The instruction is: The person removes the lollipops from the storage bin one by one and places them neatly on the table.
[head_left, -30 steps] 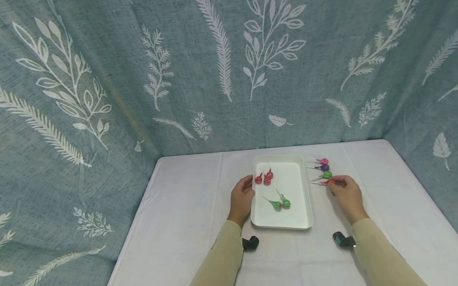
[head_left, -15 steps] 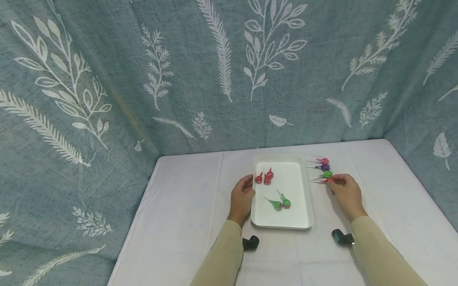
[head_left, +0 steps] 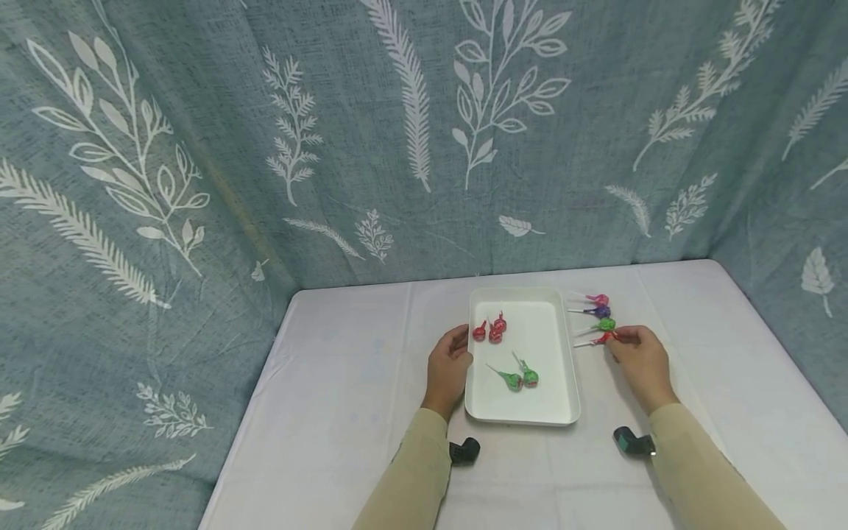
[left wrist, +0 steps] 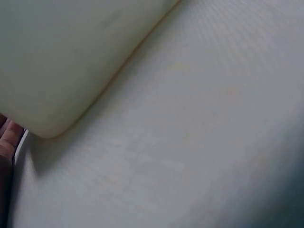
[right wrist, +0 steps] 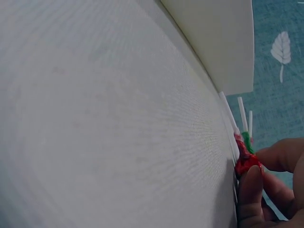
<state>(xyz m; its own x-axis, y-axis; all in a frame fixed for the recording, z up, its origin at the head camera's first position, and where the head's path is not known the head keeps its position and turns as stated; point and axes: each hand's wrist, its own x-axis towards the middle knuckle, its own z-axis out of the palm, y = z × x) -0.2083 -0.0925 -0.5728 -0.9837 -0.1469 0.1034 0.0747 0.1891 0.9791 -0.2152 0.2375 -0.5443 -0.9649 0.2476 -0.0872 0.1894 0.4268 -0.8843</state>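
Just right of the tray [head_left: 553, 346], the fingers [right wrist: 251, 190] of the right hand [head_left: 641, 366] pinch the head of a red lollipop [right wrist: 246, 163], probably light, stiff and slick-wrapped, best held there; the left hand [head_left: 447, 370] touches the tray's left side, its grip unclear.

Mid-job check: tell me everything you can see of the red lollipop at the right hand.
The red lollipop has a rounded head in a shiny red wrapper, narrowing to a gathered neck, and a slim white stick. It lies outside the white tray, to its right, with the stick pointing toward the tray. The right hand has it in a pinching grip at the head, thumb and fingers partly hiding it. Whether it touches the table I can't tell.
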